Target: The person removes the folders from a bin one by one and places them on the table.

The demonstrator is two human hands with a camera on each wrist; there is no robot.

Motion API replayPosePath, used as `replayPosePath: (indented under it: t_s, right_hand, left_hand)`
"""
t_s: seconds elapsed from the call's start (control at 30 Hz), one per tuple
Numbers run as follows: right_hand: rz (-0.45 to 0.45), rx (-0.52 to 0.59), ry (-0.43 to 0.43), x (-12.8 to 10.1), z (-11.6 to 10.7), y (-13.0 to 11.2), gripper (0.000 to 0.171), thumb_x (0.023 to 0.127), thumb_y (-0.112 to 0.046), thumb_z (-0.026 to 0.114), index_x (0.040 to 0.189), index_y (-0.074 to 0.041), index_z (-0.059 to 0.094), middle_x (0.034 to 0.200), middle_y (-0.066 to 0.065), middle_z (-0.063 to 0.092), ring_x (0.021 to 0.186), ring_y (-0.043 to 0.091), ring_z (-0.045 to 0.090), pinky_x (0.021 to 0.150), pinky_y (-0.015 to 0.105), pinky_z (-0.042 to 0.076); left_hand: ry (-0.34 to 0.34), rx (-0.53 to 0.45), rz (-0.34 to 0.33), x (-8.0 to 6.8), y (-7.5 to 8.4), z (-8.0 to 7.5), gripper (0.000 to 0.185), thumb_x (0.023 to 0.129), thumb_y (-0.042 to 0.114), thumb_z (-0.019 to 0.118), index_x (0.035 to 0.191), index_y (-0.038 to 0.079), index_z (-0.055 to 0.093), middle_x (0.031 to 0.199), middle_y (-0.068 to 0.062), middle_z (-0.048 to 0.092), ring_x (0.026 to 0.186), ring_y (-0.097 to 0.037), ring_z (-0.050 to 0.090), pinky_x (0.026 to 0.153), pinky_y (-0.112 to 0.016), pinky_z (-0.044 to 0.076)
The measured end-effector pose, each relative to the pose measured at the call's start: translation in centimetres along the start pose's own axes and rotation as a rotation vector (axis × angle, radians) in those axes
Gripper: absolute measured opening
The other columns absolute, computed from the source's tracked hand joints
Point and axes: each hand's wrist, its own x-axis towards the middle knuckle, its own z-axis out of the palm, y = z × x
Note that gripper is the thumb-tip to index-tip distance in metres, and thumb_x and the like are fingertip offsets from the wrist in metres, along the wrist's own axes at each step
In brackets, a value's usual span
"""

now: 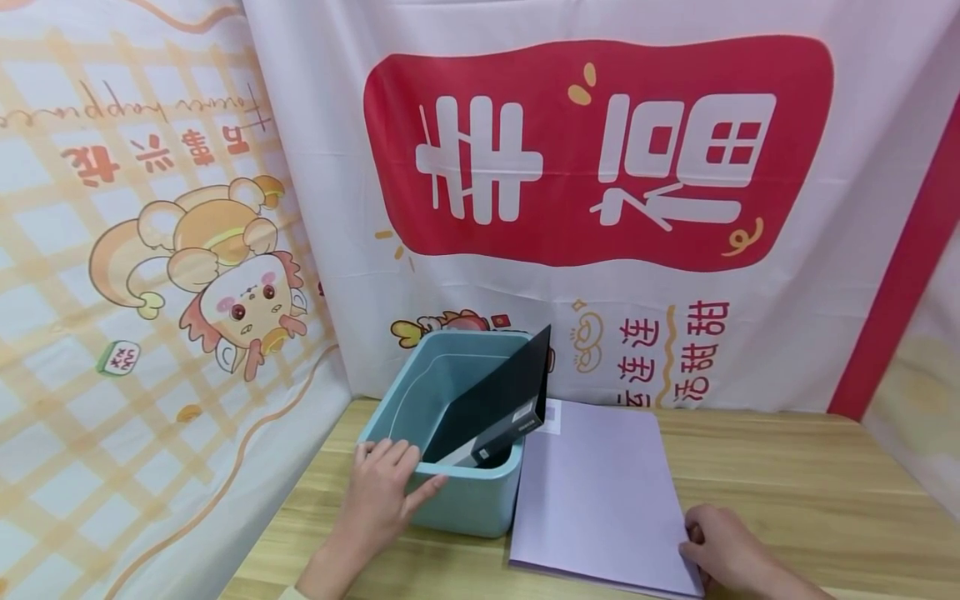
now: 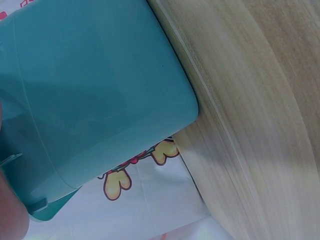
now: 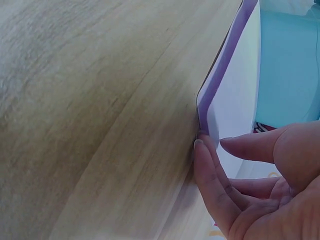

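Note:
A teal plastic bin (image 1: 465, 504) stands on the table, and my left hand (image 1: 384, 487) grips its near rim, fingers over the edge and thumb along the outside. In the left wrist view the bin's side (image 2: 100, 90) fills much of the picture. Leaning inside the bin is a black file folder (image 1: 495, 383) with a label on its spine. To the right of the bin, a light purple folder (image 1: 600, 492) lies flat. My right hand (image 1: 723, 546) pinches its near right corner; in the right wrist view the thumb (image 3: 250, 145) is over the purple edge, fingertips beneath.
The wood-grain table (image 1: 810, 483) extends to the right of the purple folder. Printed cloth (image 1: 322, 167) hangs behind the table and down its left side. The bin's far end is close to the back cloth.

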Motion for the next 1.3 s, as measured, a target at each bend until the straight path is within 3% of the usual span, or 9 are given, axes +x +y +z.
replayPosePath:
  t_s: [0.3,0.47,0.7,1.0,1.3]
  right_hand:
    - [-0.056,-0.124,-0.001,0.1,-0.4,-0.3,0.022,0.08,-0.011,0.084,0.087,-0.005,0.064,0.073,0.003,0.056,0.066,0.019,0.053,0.061,0.035,0.044]
    - [-0.077,-0.182,-0.042,0.1,-1.0,-0.9,0.031,0.077,-0.02,0.088,0.091,-0.006,0.064,0.077,0.002,0.059,0.07,0.019,0.054,0.063,0.038,0.046]
    - [-0.252,-0.206,-0.086,0.0,-2.6,-1.7,0.035,0.081,-0.025,0.085,0.098,-0.003,0.066,0.073,-0.001,0.056,0.064,0.014,0.051,0.059,0.032,0.043]
    - [-0.312,-0.208,-0.119,1.1,-5.3,-5.3,0.041,0.084,-0.026,0.084,0.111,0.0,0.067,0.089,0.004,0.062,0.082,0.02,0.057,0.073,0.041,0.049]
    - [-0.396,-0.193,-0.11,2.0,-7.7,-8.3,0.046,0.085,-0.026,0.083,0.118,0.002,0.065,0.096,0.005,0.066,0.084,0.018,0.062,0.071,0.036,0.053]
  left_hand:
    - [-0.008,0.001,-0.007,0.0,0.1,-0.1,0.041,0.092,0.063,0.065,0.08,0.026,0.051,0.079,0.014,0.05,0.076,-0.01,0.044,0.084,-0.049,0.045]
    - [-0.012,0.004,-0.014,-0.2,0.1,-0.1,0.041,0.092,0.063,0.066,0.081,0.026,0.052,0.078,0.014,0.048,0.075,-0.01,0.044,0.084,-0.05,0.045]
    - [0.006,-0.001,0.0,-0.2,0.0,0.0,0.041,0.092,0.061,0.067,0.08,0.026,0.051,0.077,0.014,0.047,0.075,-0.009,0.042,0.081,-0.045,0.042]
    - [-0.014,-0.007,-0.01,-0.2,0.1,-0.1,0.04,0.093,0.062,0.065,0.081,0.026,0.051,0.079,0.015,0.047,0.076,-0.01,0.042,0.083,-0.046,0.043]
    - [0.001,-0.004,0.004,-0.1,0.0,0.0,0.042,0.093,0.062,0.064,0.08,0.025,0.05,0.077,0.014,0.046,0.074,-0.009,0.041,0.081,-0.045,0.042]
